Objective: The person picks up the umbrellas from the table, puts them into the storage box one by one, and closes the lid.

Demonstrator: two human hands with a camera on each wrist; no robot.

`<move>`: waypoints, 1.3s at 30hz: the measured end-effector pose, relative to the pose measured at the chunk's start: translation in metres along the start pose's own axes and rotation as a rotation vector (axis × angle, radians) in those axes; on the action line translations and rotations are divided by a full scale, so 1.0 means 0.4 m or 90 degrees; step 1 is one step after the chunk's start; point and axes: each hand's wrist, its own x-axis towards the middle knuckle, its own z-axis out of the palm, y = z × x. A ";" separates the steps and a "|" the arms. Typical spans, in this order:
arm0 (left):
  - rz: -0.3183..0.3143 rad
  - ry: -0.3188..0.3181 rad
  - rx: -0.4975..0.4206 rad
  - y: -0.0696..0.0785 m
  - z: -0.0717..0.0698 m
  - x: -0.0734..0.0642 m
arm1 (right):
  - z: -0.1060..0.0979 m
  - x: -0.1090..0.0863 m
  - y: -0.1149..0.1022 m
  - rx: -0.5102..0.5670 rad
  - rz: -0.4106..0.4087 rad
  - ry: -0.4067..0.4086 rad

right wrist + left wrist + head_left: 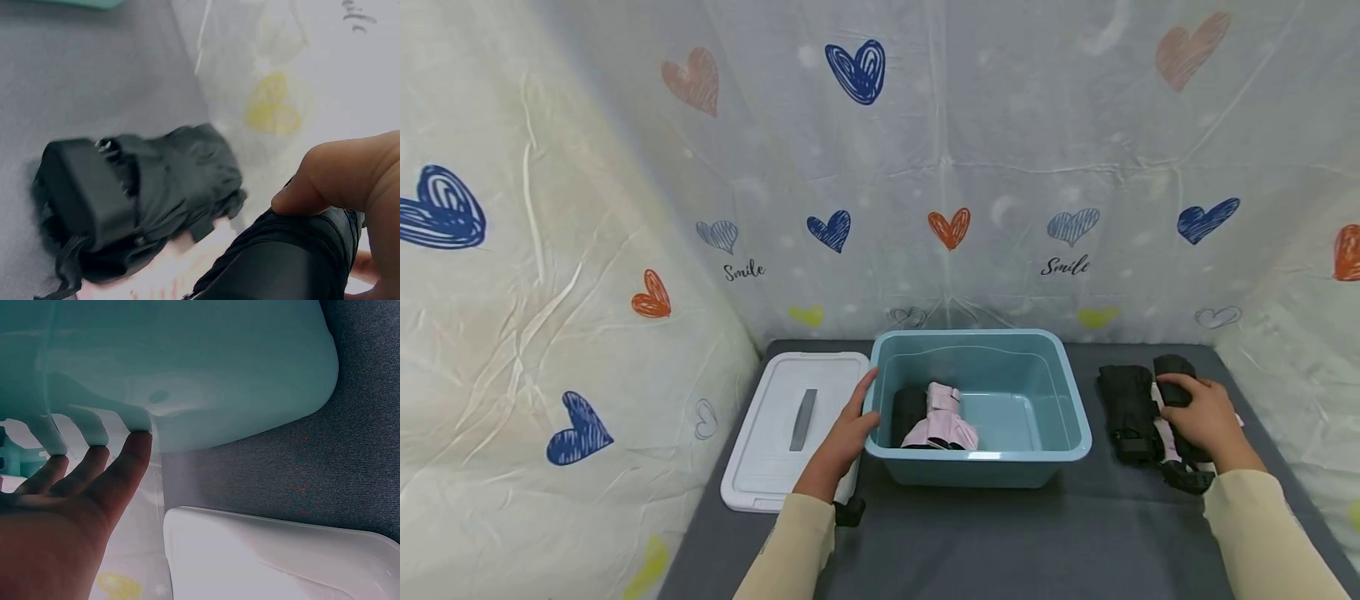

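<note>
My right hand grips a black folded umbrella at the right of the table, thumb on one side of it. Beside it lies another black folded umbrella with a dark handle, and a strip of something pink shows between the two. My left hand touches the left side of a blue-green plastic bin. In the left wrist view its straight fingers rest against the outer wall. Inside the bin, at the left, are a pink folded umbrella and a dark rolled item.
A white lid with a grey handle lies left of the bin, partly behind my left forearm. Grey cloth covers the table. A heart-printed curtain hangs close behind the table and at both sides.
</note>
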 end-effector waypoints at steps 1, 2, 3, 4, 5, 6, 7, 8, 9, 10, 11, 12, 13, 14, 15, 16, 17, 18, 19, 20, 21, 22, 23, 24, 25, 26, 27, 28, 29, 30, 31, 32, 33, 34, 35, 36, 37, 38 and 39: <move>-0.002 -0.004 0.001 0.012 0.000 -0.007 | -0.003 0.000 -0.006 0.000 -0.002 0.000; -0.004 -0.008 0.001 0.024 -0.001 -0.014 | -0.006 -0.001 -0.011 0.000 -0.002 -0.001; -0.006 -0.013 0.001 0.038 -0.001 -0.022 | -0.009 -0.001 -0.017 -0.001 -0.006 -0.003; -0.007 -0.012 0.004 0.039 -0.001 -0.023 | -0.013 -0.001 -0.023 -0.004 -0.011 -0.003; -0.007 -0.011 0.007 0.039 0.000 -0.022 | -0.017 -0.002 -0.030 -0.004 -0.015 -0.005; -0.007 -0.010 0.008 0.038 0.000 -0.021 | -0.021 -0.003 -0.036 -0.006 -0.020 -0.005; -0.008 -0.010 0.008 0.037 0.000 -0.019 | -0.025 -0.004 -0.042 -0.007 -0.026 -0.006; -0.007 -0.010 0.008 0.035 0.000 -0.017 | -0.029 -0.004 -0.049 -0.009 -0.032 -0.007; -0.005 -0.009 0.010 0.034 0.000 -0.016 | -0.032 -0.005 -0.055 -0.009 -0.038 -0.008; -0.004 -0.007 0.011 0.027 -0.001 -0.011 | -0.035 -0.005 -0.062 -0.008 -0.042 -0.010; -0.005 -0.007 0.009 0.018 -0.001 -0.005 | -0.038 -0.006 -0.068 -0.005 -0.046 -0.013; -0.005 -0.006 0.006 0.008 -0.002 0.002 | -0.040 -0.007 -0.074 -0.005 -0.051 -0.014; -0.006 -0.004 0.005 -0.003 -0.002 0.008 | -0.043 -0.007 -0.080 -0.004 -0.056 -0.015; -0.006 -0.001 0.005 -0.014 -0.002 0.014 | -0.045 -0.008 -0.087 -0.003 -0.060 -0.016; -0.007 0.001 0.004 -0.024 -0.002 0.020 | -0.048 -0.009 -0.093 -0.002 -0.064 -0.018; -0.008 0.003 0.002 -0.036 -0.002 0.027 | -0.050 -0.010 -0.099 -0.001 -0.067 -0.017; -0.006 0.006 0.002 -0.042 -0.001 0.029 | -0.053 -0.010 -0.106 0.000 -0.071 -0.017; -0.003 0.009 0.004 -0.046 0.000 0.031 | -0.055 -0.011 -0.112 0.003 -0.073 -0.018; 0.001 0.012 0.005 -0.050 0.000 0.033 | -0.058 -0.012 -0.119 0.005 -0.076 -0.020; 0.004 0.015 0.004 -0.052 0.001 0.033 | -0.061 -0.012 -0.125 0.007 -0.078 -0.021; 0.005 0.017 0.005 -0.054 0.001 0.034 | -0.063 -0.013 -0.131 0.008 -0.081 -0.022; 0.007 0.019 0.005 -0.055 0.002 0.034 | -0.065 -0.013 -0.137 0.007 -0.082 -0.021; 0.008 0.021 0.005 -0.056 0.002 0.034 | -0.067 -0.014 -0.143 0.007 -0.084 -0.023; 0.007 0.022 0.004 -0.057 0.002 0.034 | -0.069 -0.015 -0.149 0.007 -0.085 -0.024; 0.006 0.022 0.004 -0.057 0.003 0.033 | -0.071 -0.015 -0.156 0.006 -0.086 -0.024; 0.004 0.023 0.003 -0.056 0.003 0.032 | -0.072 -0.016 -0.162 0.004 -0.086 -0.024; 0.005 0.022 0.004 -0.057 0.003 0.033 | -0.074 -0.017 -0.168 0.002 -0.088 -0.025; 0.006 0.022 0.004 -0.056 0.003 0.033 | -0.076 -0.018 -0.174 0.000 -0.090 -0.026; 0.008 0.022 0.005 -0.056 0.003 0.034 | -0.078 -0.019 -0.182 -0.003 -0.093 -0.028; 0.009 0.022 0.005 -0.056 0.002 0.035 | -0.079 -0.020 -0.188 -0.006 -0.097 -0.030; 0.009 0.022 0.005 -0.055 0.003 0.034 | -0.081 -0.022 -0.195 -0.008 -0.100 -0.034; 0.009 0.022 0.004 -0.055 0.003 0.034 | -0.083 -0.024 -0.203 -0.009 -0.104 -0.037; 0.007 0.024 0.005 -0.054 0.003 0.033 | -0.085 -0.026 -0.211 -0.009 -0.107 -0.043; 0.006 0.024 0.005 -0.052 0.004 0.032 | -0.086 -0.028 -0.220 -0.008 -0.109 -0.048; 0.005 0.026 0.005 -0.051 0.004 0.031 | -0.086 -0.029 -0.228 -0.005 -0.110 -0.052; 0.003 0.027 0.005 -0.050 0.005 0.029 | -0.086 -0.030 -0.237 0.000 -0.111 -0.056; 0.002 0.028 0.005 -0.049 0.005 0.029 | -0.086 -0.031 -0.247 0.004 -0.112 -0.058; 0.002 0.029 0.005 -0.050 0.005 0.029 | -0.086 -0.032 -0.256 0.008 -0.114 -0.058; 0.002 0.029 0.005 -0.050 0.006 0.029 | -0.085 -0.033 -0.264 0.013 -0.118 -0.057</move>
